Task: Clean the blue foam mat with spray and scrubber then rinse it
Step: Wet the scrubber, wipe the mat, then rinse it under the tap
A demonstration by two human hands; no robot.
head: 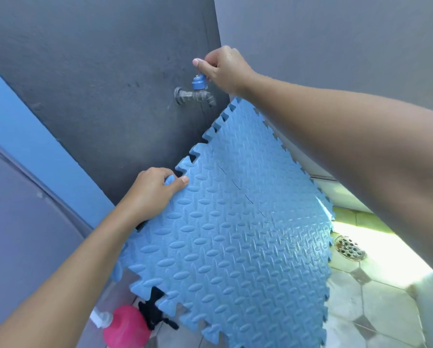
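Note:
A blue foam mat [238, 222] with a raised oval pattern and puzzle-tooth edges is held up off the floor, tilted, its top corner just below a wall tap [195, 94]. My left hand [152, 192] grips the mat's upper left edge, thumb on the front face. My right hand [223, 66] is closed on the tap's blue handle [199, 82]. No water shows at the spout. A pink spray bottle [125, 327] with a black trigger head [155, 315] stands on the floor below the mat. No scrubber is in view.
The tap is mounted on a dark grey wall [97, 71] that meets a lighter wall at a corner. A round metal floor drain [349, 248] sits in the wet hexagon-tiled floor [376, 302] at the right. A blue strip runs down the left.

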